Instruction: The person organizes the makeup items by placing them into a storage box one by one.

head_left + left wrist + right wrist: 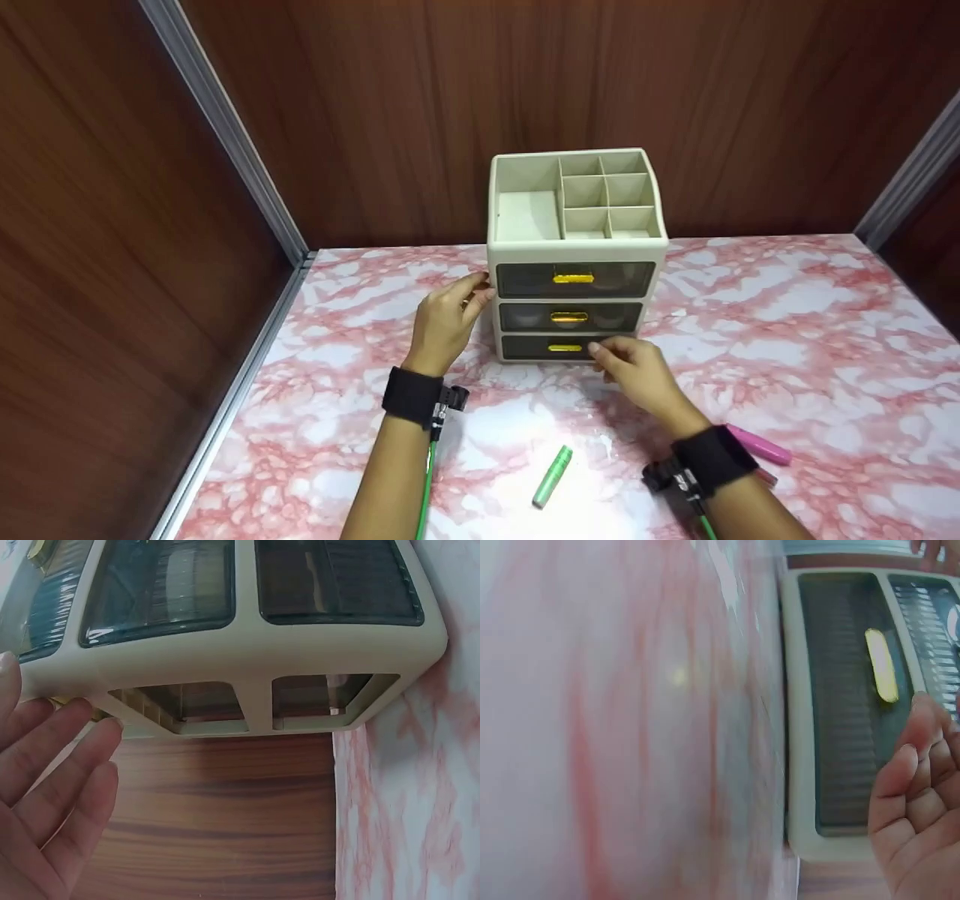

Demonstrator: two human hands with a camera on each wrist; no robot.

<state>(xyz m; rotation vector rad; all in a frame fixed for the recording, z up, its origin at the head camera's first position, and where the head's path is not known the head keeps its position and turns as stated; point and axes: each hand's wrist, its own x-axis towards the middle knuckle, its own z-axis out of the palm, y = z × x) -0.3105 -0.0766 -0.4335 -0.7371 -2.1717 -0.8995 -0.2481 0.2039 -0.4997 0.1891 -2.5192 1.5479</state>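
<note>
A cream desktop organizer (577,245) stands at the back of the table, its three dark see-through drawers closed, each with a yellow handle. At its left front edge my left hand (444,321) touches or nearly touches the side, holding nothing; its fingers are loosely extended in the left wrist view. My right hand (631,373) is by the right part of the bottom drawer (532,347), just right of that drawer's handle (565,348). In the right wrist view the right fingers (895,772) are loosely bent in front of the drawers, with nothing between them.
A green marker (552,478) lies on the marbled red-and-white table (337,450) in front of the organizer. Beside my right wrist lies a pink marker (761,445), with another small item partly hidden behind the wrist. Brown wood panels (390,120) enclose the back and sides.
</note>
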